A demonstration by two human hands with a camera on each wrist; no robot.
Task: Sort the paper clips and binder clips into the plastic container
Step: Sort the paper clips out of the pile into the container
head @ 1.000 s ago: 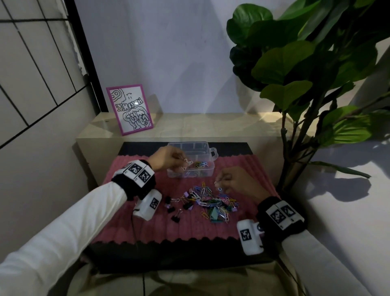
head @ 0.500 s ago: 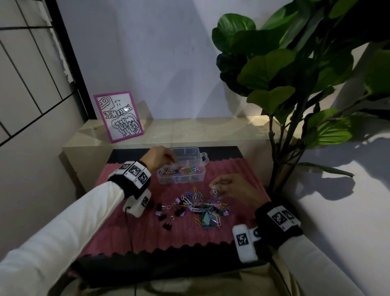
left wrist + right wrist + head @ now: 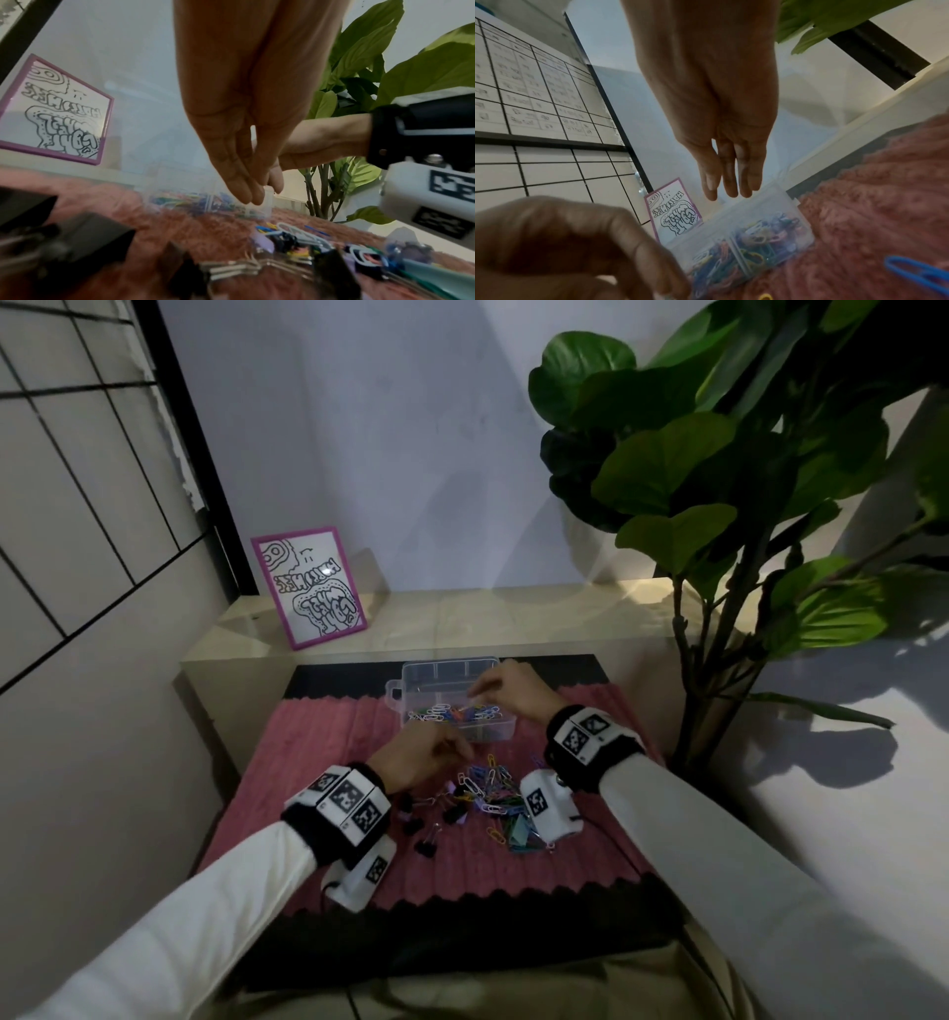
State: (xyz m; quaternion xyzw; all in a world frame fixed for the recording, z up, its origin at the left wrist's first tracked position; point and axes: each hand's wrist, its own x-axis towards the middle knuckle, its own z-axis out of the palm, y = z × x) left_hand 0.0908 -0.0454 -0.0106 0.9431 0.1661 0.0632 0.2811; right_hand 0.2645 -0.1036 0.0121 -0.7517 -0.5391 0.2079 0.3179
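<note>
A clear plastic container (image 3: 494,735) stands at the back of the pink mat (image 3: 318,762), with coloured paper clips in its front compartments (image 3: 762,241). My right hand (image 3: 477,698) hovers over it, fingers straight and hanging down (image 3: 729,190), no clip visible in them. A loose pile of coloured paper clips (image 3: 490,788) lies mid-mat, with black binder clips (image 3: 429,847) to its left. My left hand (image 3: 452,752) hangs just above the pile's left edge, fingers together and pointing down (image 3: 257,194). Nothing shows between them.
A teal binder clip (image 3: 521,834) lies at the pile's near right. Behind the mat, a pale ledge (image 3: 462,618) carries a purple-framed drawing (image 3: 308,588). A large-leafed plant (image 3: 719,505) stands at the right, and a tiled wall closes the left.
My left hand came back from the container to the pile. My right hand left the pile and went forward over the container.
</note>
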